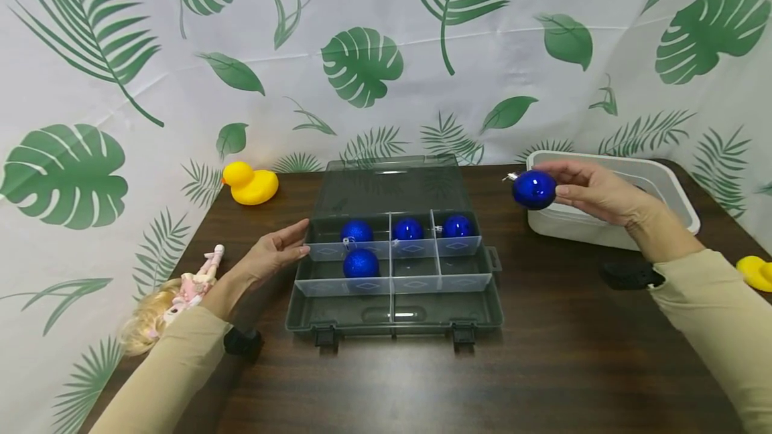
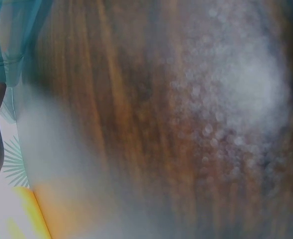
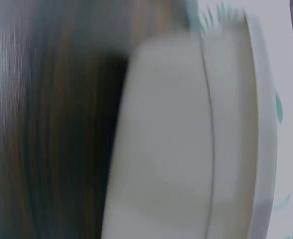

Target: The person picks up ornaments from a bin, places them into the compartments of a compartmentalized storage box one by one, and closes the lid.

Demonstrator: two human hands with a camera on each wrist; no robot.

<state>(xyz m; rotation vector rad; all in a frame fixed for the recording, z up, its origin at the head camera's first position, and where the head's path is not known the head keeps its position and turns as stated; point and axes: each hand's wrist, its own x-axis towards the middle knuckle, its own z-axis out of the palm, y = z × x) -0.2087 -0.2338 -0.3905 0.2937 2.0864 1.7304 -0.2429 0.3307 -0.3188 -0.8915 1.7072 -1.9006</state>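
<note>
In the head view my right hand [image 1: 603,194] pinches a shiny blue Christmas bauble [image 1: 534,190] by its side, raised in front of the white tub's left end. My left hand [image 1: 274,254] rests its extended fingertips at the left edge of a clear grey compartment box [image 1: 395,313], whose lid lies back. Along its back row sit a glittery blue bauble [image 1: 357,230] at left, a shiny one [image 1: 408,228] in the middle and another [image 1: 456,226] at right. A glittery bauble [image 1: 360,264] occupies the left compartment of the middle row.
The white tub [image 1: 585,228] stands at the back right. A yellow rubber duck [image 1: 250,183] is at the back left, and another duck [image 1: 755,273] at the right edge. Beside my left forearm lies a blond doll [image 1: 187,290]. A leaf-patterned cloth [image 1: 362,12] hangs behind the table.
</note>
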